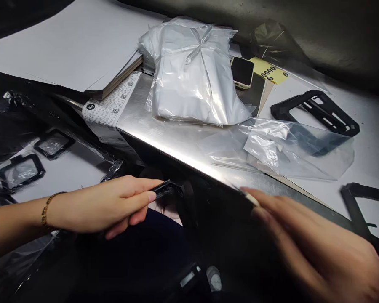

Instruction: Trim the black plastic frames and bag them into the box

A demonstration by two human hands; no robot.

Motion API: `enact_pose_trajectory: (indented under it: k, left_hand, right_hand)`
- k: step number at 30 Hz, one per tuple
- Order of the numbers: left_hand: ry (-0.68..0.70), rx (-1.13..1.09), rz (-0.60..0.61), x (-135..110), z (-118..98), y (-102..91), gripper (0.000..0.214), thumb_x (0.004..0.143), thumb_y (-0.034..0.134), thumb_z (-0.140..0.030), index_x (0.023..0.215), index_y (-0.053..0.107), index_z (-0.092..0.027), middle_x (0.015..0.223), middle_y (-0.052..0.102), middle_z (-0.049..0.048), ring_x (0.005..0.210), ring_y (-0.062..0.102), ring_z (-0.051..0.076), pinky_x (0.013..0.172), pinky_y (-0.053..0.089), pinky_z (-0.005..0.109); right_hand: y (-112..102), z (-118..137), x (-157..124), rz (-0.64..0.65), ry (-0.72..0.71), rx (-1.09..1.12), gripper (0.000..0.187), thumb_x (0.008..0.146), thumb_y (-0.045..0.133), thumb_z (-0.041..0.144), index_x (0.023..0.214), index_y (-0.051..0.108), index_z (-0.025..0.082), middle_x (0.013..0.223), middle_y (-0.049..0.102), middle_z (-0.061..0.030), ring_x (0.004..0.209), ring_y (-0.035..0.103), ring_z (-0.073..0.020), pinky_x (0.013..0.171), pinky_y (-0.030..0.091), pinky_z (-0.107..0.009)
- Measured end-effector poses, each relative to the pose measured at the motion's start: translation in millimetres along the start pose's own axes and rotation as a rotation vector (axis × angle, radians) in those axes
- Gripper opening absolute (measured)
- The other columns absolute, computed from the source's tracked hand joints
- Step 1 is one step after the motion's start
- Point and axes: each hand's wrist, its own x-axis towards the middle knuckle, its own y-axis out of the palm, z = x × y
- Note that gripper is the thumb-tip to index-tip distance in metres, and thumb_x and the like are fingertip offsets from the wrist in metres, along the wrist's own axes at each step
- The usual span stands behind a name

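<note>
My left hand (113,204) is closed on one end of a black plastic frame (185,206), pinched between thumb and fingers. The frame hangs in front of the bench edge, and its lower part fades into the dark. On the right, my right hand (316,235) is closed and smeared by motion. It grips a slim pale-handled tool (252,199), whose thin tip points left towards the bench edge. Blur hides what kind of tool it is. The tool and the black frame are apart.
A tied stack of clear plastic bags (189,80) lies on the metal bench (173,136). Behind it are a phone-like device (242,71) and yellow stickers (268,69). Black frames (328,113) lie right, beside a loose clear bag (303,151). More frames (22,172) sit lower left; white sheets (66,42) are stacked above.
</note>
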Motion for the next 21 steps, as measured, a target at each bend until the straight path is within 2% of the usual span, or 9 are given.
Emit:
enact_pose_trajectory:
  k: [3,6,8,9,11,12,14,17,21]
  left_hand:
    - [0.001,-0.032,-0.036,1.0,-0.3,1.7,0.026,0.086,0.032,-0.039,0.081,0.048,-0.019,0.054,0.043,-0.0088,0.029,0.032,0.000,0.032,0.027,0.011]
    - [0.023,-0.078,-0.022,2.5,-0.9,2.8,0.024,0.087,0.032,-0.037,0.081,0.046,-0.019,0.053,0.042,-0.0094,0.029,0.032,0.000,0.032,0.026,0.011]
    - [0.032,-0.098,0.012,3.5,-2.1,2.8,0.022,0.087,0.031,-0.036,0.086,0.046,-0.020,0.056,0.042,-0.0092,0.031,0.033,0.000,0.033,0.026,0.011]
    - [0.029,-0.099,0.023,4.0,-3.0,2.8,0.022,0.087,0.030,-0.035,0.088,0.046,-0.020,0.057,0.042,-0.0090,0.033,0.033,0.000,0.034,0.026,0.011]
    - [0.019,-0.094,0.041,5.0,-5.3,2.9,0.023,0.087,0.029,-0.035,0.090,0.046,-0.020,0.058,0.042,-0.0090,0.034,0.034,0.000,0.036,0.027,0.011]
    - [0.017,-0.090,0.049,5.5,-6.5,3.2,0.023,0.087,0.030,-0.035,0.091,0.046,-0.020,0.059,0.042,-0.0090,0.035,0.034,0.000,0.037,0.028,0.011]
    - [0.005,-0.076,0.049,6.7,-8.8,4.5,0.023,0.087,0.029,-0.036,0.093,0.046,-0.021,0.058,0.042,-0.0091,0.034,0.034,0.000,0.036,0.029,0.012]
    - [-0.013,-0.072,0.030,7.8,-10.8,6.7,0.025,0.087,0.029,-0.038,0.097,0.047,-0.024,0.058,0.042,-0.0089,0.033,0.034,0.001,0.035,0.029,0.012]
    - [-0.015,-0.100,0.045,6.2,-10.3,6.8,0.025,0.087,0.029,-0.037,0.097,0.047,-0.023,0.058,0.042,-0.0088,0.035,0.034,0.001,0.035,0.029,0.011]
  right_hand:
    - [17.5,-31.3,5.6,-0.207,0.107,-0.317,0.027,0.085,0.044,0.024,0.105,0.058,0.012,0.078,0.061,-0.0063,0.064,0.059,-0.0140,0.053,0.044,-0.022]
    - [32.3,-59.3,13.2,-0.234,0.140,-0.409,0.030,0.082,0.047,0.030,0.097,0.066,0.013,0.083,0.062,-0.0142,0.070,0.059,-0.0241,0.053,0.044,-0.030]
    - [36.3,-63.7,16.1,-0.258,0.149,-0.419,0.030,0.081,0.048,0.032,0.093,0.068,0.012,0.089,0.062,-0.0184,0.078,0.059,-0.0324,0.055,0.044,-0.038]
    - [36.7,-59.1,16.7,-0.286,0.154,-0.406,0.030,0.080,0.049,0.030,0.093,0.067,0.011,0.093,0.061,-0.0196,0.082,0.058,-0.0346,0.058,0.044,-0.041]
    - [36.3,-36.2,17.1,-0.367,0.142,-0.334,0.024,0.080,0.051,0.023,0.096,0.064,0.009,0.098,0.058,-0.0180,0.092,0.055,-0.0318,0.069,0.045,-0.043]
    - [36.1,-19.9,17.5,-0.375,0.106,-0.272,0.019,0.080,0.053,0.019,0.095,0.063,0.013,0.097,0.057,-0.0129,0.093,0.054,-0.0256,0.074,0.045,-0.039]
    - [37.1,14.5,20.4,-0.478,-0.027,-0.057,0.013,0.075,0.060,0.015,0.085,0.063,0.022,0.086,0.054,-0.0037,0.082,0.052,-0.0180,0.069,0.045,-0.032]
    - [42.3,49.9,30.0,-0.421,-0.152,0.070,0.008,0.073,0.061,0.013,0.078,0.066,0.017,0.076,0.056,-0.0043,0.076,0.044,-0.0182,0.067,0.040,-0.036]
    - [47.9,57.9,40.6,-0.360,-0.201,-0.002,0.005,0.071,0.062,0.008,0.074,0.066,0.009,0.073,0.060,-0.0084,0.075,0.043,-0.0199,0.067,0.034,-0.038]
